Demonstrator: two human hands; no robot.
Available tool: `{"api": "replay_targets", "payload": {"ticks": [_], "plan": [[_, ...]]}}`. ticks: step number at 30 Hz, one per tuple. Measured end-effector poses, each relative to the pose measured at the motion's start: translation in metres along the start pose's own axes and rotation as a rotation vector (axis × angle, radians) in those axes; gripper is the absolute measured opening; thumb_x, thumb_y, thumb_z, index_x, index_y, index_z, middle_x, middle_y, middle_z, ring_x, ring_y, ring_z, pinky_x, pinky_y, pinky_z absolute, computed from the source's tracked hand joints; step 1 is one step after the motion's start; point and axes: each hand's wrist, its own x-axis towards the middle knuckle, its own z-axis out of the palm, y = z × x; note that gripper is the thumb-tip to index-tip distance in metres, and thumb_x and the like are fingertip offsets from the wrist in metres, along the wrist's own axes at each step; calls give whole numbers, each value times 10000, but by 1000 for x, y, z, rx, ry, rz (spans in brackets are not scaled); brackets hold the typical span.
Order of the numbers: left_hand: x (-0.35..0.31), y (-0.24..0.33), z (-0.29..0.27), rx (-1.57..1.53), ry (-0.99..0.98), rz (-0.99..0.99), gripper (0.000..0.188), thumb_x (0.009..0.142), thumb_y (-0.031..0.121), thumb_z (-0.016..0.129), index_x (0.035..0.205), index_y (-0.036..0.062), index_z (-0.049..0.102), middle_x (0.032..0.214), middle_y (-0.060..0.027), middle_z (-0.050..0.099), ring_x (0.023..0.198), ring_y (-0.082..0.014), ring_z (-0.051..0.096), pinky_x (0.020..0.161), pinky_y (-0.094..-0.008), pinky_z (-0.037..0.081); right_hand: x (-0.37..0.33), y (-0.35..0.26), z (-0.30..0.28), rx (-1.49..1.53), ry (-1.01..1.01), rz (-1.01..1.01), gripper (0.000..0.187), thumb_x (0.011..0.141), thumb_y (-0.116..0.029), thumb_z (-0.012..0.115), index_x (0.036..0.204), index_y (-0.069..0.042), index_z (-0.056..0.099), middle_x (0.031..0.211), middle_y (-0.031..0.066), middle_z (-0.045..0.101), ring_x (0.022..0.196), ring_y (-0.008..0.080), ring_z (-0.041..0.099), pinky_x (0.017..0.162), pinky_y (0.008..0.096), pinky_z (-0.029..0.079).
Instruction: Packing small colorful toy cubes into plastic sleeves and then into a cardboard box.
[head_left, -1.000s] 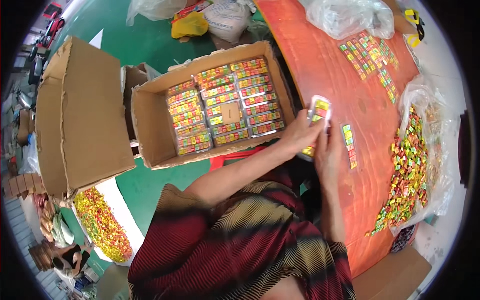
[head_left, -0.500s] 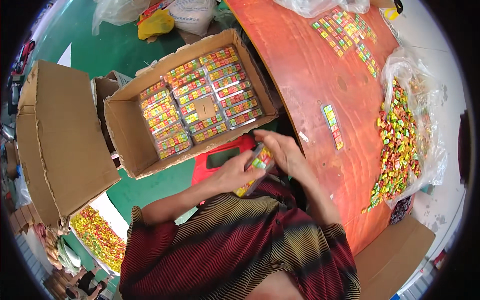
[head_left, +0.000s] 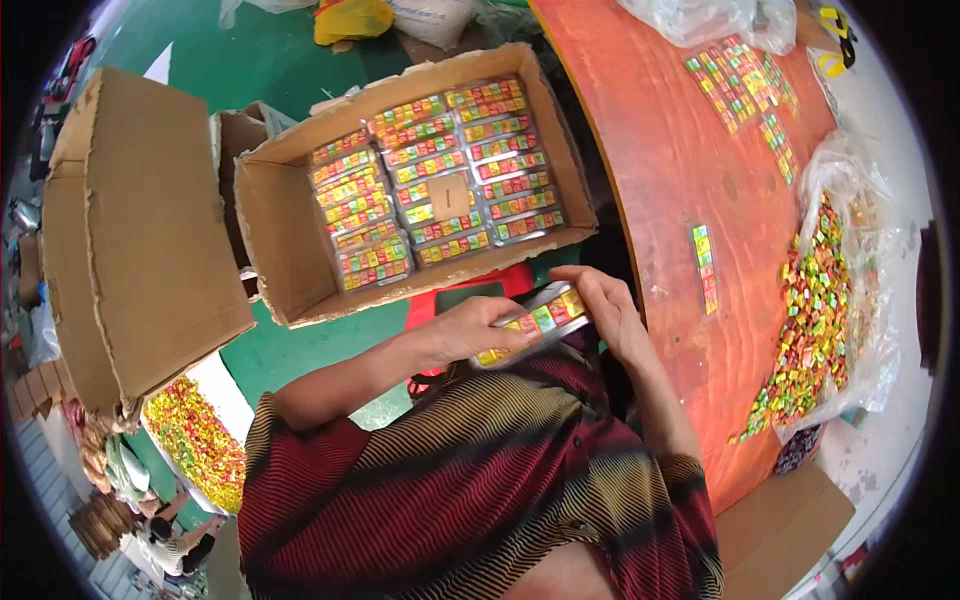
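Note:
Between my two hands, in front of my shirt, is a stack of clear plastic strips [head_left: 546,318] filled with small red, yellow and green pieces. My left hand [head_left: 474,332] is closed round its left end, thumb lying across the top. At the other end, my right hand [head_left: 612,312] presses its fingers against the stack. Just beyond my hands stands an open cardboard box [head_left: 283,285], holding rows of similar filled strips [head_left: 428,172]. A small brown card [head_left: 449,197] lies on the middle row.
On the reddish wooden table [head_left: 655,170] to my right lie a single filled strip [head_left: 705,270], more strips [head_left: 735,80] farther back, and a heap of loose coloured pieces [head_left: 805,320] beside a clear plastic bag [head_left: 870,340]. A red stool [head_left: 425,310] stands below the box. Another person [head_left: 175,545] is at lower left.
The stack has turned from steeply slanted to nearly level, its right end swinging outward. My right hand has shifted slightly right and down with it. The whole view has also shifted.

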Motion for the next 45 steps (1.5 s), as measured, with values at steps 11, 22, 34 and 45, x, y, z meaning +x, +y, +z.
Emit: {"api": "replay_targets", "payload": {"ticks": [11, 22, 34, 45], "plan": [[-19, 1, -22, 314, -78, -36, 450, 773, 296, 597, 1097, 4, 489, 998, -66, 537, 917, -128, 491, 789, -266, 397, -24, 31, 20, 184, -217, 40, 371, 889, -128, 447, 1243, -38, 381, 1073, 67, 501, 986, 140, 480, 836, 250, 395], [-48, -31, -227, 350, 512, -217, 546, 662, 200, 698, 1155, 62, 507, 1073, -82, 540, 988, -174, 489, 853, -283, 372, -18, 17, 10, 162, -185, 20, 327, 872, -113, 483, 1183, -23, 435, 1032, 69, 542, 917, 133, 533, 800, 249, 425], [-21, -104, -310, 575, 619, -244, 523, 635, 173, 722, 1118, 74, 550, 1052, -91, 583, 961, -174, 526, 819, -280, 410, -23, 14, 15, 26, -262, 136, 259, 868, -71, 478, 1120, -7, 482, 958, 59, 578, 912, 114, 542, 820, 239, 426], [-2, -72, -255, 1154, 614, -346, 462, 710, 155, 528, 1167, 105, 488, 1095, -112, 554, 1018, -268, 522, 829, -370, 432, -24, 20, 23, -4, -242, 165, 253, 859, -71, 493, 1102, 1, 493, 943, 66, 583, 896, 118, 542, 819, 239, 423]]}}
